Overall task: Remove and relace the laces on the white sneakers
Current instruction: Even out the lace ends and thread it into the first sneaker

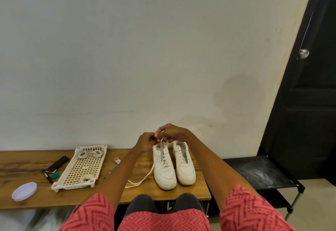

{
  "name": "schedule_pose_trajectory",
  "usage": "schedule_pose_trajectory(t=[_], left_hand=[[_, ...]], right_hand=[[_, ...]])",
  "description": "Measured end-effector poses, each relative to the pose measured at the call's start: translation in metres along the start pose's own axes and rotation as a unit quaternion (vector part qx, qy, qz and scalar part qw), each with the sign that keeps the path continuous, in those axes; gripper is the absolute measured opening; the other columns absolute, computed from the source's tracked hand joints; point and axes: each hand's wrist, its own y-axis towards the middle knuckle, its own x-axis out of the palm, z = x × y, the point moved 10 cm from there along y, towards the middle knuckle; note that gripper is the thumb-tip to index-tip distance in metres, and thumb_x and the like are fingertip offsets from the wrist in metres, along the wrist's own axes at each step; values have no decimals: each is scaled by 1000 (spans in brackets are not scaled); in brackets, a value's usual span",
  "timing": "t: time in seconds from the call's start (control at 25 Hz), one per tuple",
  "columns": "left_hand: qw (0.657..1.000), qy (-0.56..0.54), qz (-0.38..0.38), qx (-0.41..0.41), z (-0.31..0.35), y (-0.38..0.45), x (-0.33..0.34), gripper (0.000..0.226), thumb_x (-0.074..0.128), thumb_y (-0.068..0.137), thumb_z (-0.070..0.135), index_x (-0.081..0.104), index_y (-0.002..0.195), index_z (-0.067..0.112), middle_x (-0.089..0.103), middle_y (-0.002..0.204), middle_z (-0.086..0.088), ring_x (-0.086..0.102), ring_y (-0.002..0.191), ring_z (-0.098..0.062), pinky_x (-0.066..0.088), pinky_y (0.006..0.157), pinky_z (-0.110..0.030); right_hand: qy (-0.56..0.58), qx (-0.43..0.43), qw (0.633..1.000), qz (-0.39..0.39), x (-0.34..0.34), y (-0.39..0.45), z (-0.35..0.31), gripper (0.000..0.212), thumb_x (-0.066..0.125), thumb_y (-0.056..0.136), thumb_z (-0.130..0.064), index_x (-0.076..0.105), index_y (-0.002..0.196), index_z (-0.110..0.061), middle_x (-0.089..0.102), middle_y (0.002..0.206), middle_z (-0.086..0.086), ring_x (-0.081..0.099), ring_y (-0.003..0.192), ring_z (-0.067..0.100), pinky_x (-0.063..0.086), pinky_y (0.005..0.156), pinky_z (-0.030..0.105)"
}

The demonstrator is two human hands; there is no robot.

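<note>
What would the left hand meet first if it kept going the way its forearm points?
The left hand points up and right, toward the right hand. It would meet the lace held between them, then the right hand's fingers almost at once. Depth is unclear, but they look nearly touching.

No legible text in view.
The white sneakers (173,165) show no readable brand, and the small card (117,160) on the table (21,159) is too blurred to read.
</note>
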Motion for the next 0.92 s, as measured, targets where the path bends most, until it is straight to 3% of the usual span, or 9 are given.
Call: schedule_pose_trajectory(t=[0.08,0.2,0.36,0.44,0.52,0.6,0.68,0.8,0.92], left_hand=[[999,12,31,12,6,5,-8,18,55,91,5,68,103,2,70,98,-18,63,82,-26,57,77,-42],[998,-7,57,-12,-3,8,-16,19,54,93,8,67,107,7,69,104,-11,61,87,-21,55,64,-29],[994,-98,-19,-41,0,7,11,25,49,96,10,57,120,6,61,104,-7,58,93,-21,51,61,-21],[997,-67,-13,-33,1,7,13,23,47,97,10,64,110,3,63,96,-10,58,86,-22,51,62,-24],[999,-17,29,-38,-8,11,-2,25,46,97,12,68,102,2,67,96,-14,59,83,-22,52,67,-28],[994,18,77,-71,-30,14,-25,27,44,98,13,68,98,1,69,100,-15,62,87,-26,50,76,-31],[990,42,88,-98,-54,16,-38,28,44,98,12,69,94,2,70,101,-15,64,90,-27,50,82,-33],[988,84,32,-123,-83,10,-26,24,47,96,10,69,97,0,69,105,-15,64,96,-27,48,83,-30],[981,148,-37,-123,-99,4,5,24,54,92,9,64,112,3,62,118,-9,58,109,-25,45,93,-30]], right_hand=[[-7,-6,1000,26,-9,-1,-2,9,60,90,-9,61,82,-13,63,75,4,53,49,7,31,38,12],[-12,1,997,71,-27,-7,3,9,61,89,-9,61,81,-14,63,75,3,52,50,7,33,40,12],[-6,-3,998,66,-21,-5,5,8,58,92,-12,58,84,-13,62,74,3,51,52,8,33,42,13],[-19,4,998,68,-21,-4,8,7,59,92,-16,58,87,-12,59,72,2,49,53,9,32,42,14],[-63,12,994,86,-32,-7,15,19,64,89,-24,64,96,-6,56,69,-1,48,56,9,35,47,15],[-93,8,989,118,-50,-11,23,32,66,88,-27,66,104,0,56,69,-1,49,58,9,37,51,16],[-71,-6,986,154,-65,-17,31,31,66,88,-26,68,103,1,58,71,-1,49,59,8,37,50,15],[-20,-23,979,200,-75,-19,45,23,67,87,-21,70,95,0,62,71,-1,53,61,9,38,50,14],[25,-34,976,214,-64,-7,58,15,66,86,-9,70,93,3,63,72,2,56,64,13,45,54,14]])
